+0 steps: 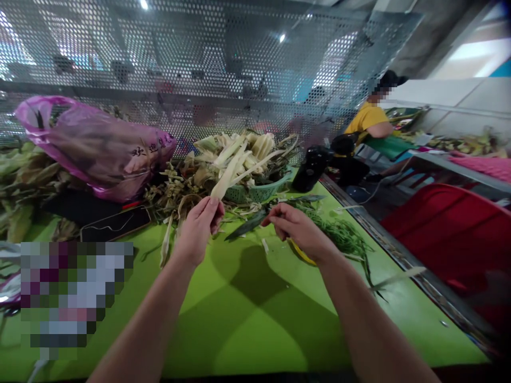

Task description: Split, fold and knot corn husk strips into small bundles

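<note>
My left hand (203, 221) is closed around the lower end of a pale, flattened plant stalk (225, 178), which points up and away from me. To the right, my right hand (293, 226) hovers over the table with curled fingers, thumb and forefinger close together; anything between them is too small to make out. Just beyond its fingertips lies a long dark green leaf (247, 226). Behind the hands a green plastic basket (263, 191) is heaped with pale stalks (255, 151) of the same sort.
Dry plant scraps (175, 186) surround the basket. Left are a pink plastic bag (107, 149) and a dark phone-like slab (115, 224). Green strands (343, 234) lie right, near a black object (309, 167). Beyond the table (247, 330) are a red chair (451, 234) and a person in yellow (367, 119).
</note>
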`<action>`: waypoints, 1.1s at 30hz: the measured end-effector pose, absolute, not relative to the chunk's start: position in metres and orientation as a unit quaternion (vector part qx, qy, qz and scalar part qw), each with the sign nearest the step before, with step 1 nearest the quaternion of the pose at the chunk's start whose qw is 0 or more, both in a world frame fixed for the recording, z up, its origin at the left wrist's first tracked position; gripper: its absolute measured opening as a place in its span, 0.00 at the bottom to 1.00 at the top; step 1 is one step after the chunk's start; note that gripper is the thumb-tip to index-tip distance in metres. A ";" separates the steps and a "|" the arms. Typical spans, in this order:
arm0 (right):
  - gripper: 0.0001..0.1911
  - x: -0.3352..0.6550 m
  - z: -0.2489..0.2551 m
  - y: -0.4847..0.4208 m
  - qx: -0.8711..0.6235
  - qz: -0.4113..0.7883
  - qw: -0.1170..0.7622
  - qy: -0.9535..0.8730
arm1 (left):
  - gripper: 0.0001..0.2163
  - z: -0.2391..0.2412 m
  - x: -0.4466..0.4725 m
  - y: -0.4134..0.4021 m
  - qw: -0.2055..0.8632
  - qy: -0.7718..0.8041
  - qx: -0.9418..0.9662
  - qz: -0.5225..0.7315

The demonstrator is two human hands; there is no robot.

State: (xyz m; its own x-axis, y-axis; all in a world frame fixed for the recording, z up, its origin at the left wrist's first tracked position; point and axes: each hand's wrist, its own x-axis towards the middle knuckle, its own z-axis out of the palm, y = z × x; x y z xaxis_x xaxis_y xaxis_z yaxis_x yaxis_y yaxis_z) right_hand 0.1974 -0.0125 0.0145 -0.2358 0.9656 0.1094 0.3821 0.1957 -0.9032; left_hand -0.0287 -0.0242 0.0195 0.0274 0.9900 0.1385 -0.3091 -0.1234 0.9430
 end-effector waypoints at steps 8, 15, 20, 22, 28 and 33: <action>0.09 0.202 0.032 -0.023 -0.420 0.497 0.484 -0.585 | 0.14 0.018 -0.021 -0.028 0.555 0.386 0.499 0.541; 0.09 0.195 0.035 -0.028 -0.404 0.470 0.484 -0.618 | 0.14 0.012 -0.015 -0.029 0.577 0.368 0.509 0.521; 0.04 0.209 0.035 -0.025 -0.509 0.240 0.296 -0.772 | 0.14 0.011 -0.016 -0.029 0.584 0.363 0.505 0.521; 0.02 0.213 0.029 -0.028 -0.530 0.149 0.163 -0.819 | 0.14 0.012 -0.016 -0.029 0.580 0.364 0.503 0.527; 0.05 0.203 -0.002 -0.034 -0.579 0.066 0.091 -0.808 | 0.14 0.015 -0.016 -0.030 0.589 0.348 0.499 0.531; 0.03 0.210 0.006 -0.027 -0.562 0.325 0.219 -0.728 | 0.13 0.016 -0.019 -0.030 0.590 0.349 0.493 0.536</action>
